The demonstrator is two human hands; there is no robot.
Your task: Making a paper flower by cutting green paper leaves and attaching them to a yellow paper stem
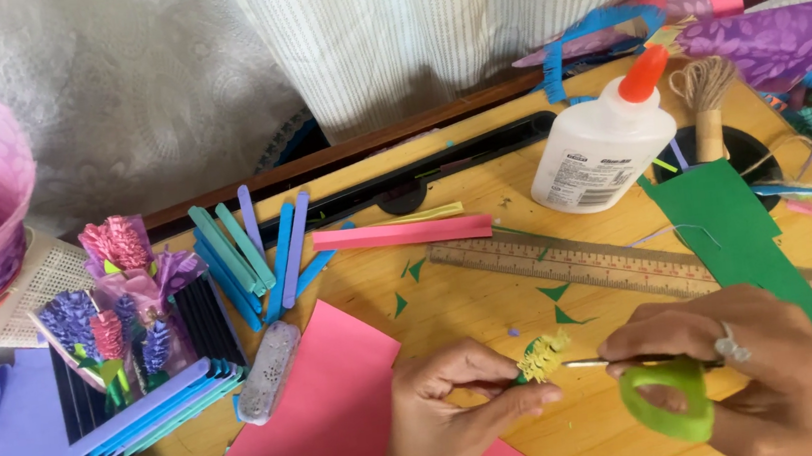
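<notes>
— So, how far along are we with this small yellow fringed paper flower (543, 355)?

— Its fringe looks mostly cut already, we judge; a green stem shows at its base. Several finished purple and pink paper flowers (119, 318) already stand at the left on a rack of blue and purple craft sticks (148, 408), so part of the batch seems done. The white glue bottle with an orange cap (608, 141) sits closed, well apart, beside the long wooden ruler (571, 263)

— And our hands?

— Our left hand (446, 415) pinches the flower between thumb and fingertips, held just above the yellow wooden table (493, 294), near the pink paper sheet (319, 408). Our right hand (773, 370), palm down, is closed around the green-handled scissors (667, 394), whose thin blades point left, tips nearly touching the flower; whether the blades are parted we cannot tell
</notes>
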